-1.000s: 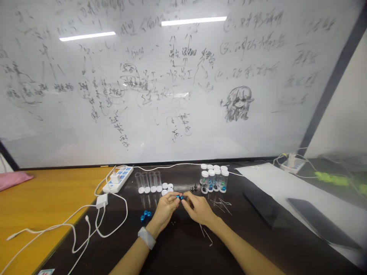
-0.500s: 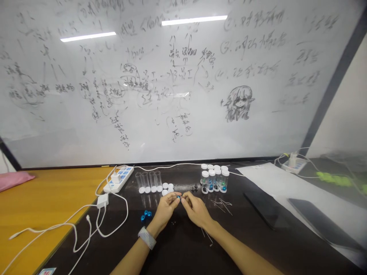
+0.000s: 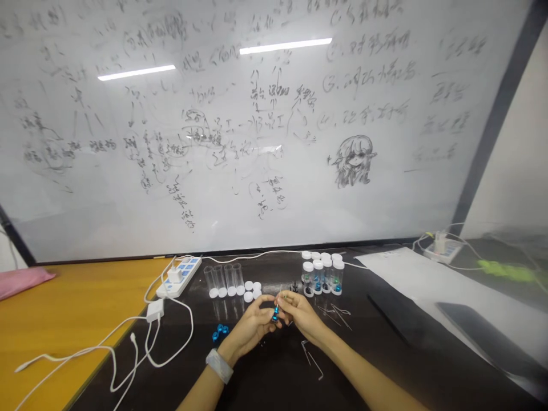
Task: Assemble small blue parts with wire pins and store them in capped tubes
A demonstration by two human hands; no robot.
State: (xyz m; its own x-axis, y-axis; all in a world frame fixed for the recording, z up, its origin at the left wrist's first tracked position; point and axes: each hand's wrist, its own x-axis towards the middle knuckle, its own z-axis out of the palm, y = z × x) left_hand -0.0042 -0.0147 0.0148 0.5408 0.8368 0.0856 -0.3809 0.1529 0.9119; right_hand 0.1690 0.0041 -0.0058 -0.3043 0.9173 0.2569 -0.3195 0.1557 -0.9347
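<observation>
My left hand (image 3: 253,324) is closed, pinching a small shiny blue metal part (image 3: 275,315) between thumb and fingers. Right beside it, my right hand (image 3: 303,315) grips a thin metal hex key (image 3: 279,297), which stands nearly upright against the blue part. The fingers hide where the two meet. Several more blue metal parts (image 3: 220,331) lie on the dark table left of my left hand. Below my right hand, bent hex keys (image 3: 314,364) rest on the table, and more thin bent keys (image 3: 338,315) are to its right.
Clear tubes (image 3: 226,279) stand beside loose white caps (image 3: 252,290). Capped tubes holding small coloured parts (image 3: 322,278) are at the back right, near small black pieces (image 3: 294,286). A power strip (image 3: 180,278) with white cables is left; a dark phone (image 3: 471,331) lies right on white paper.
The hands have come lower and closer together. A thin hex key now shows in the right hand at the blue part. The hex keys below that hand are more exposed. The view has tilted up slightly.
</observation>
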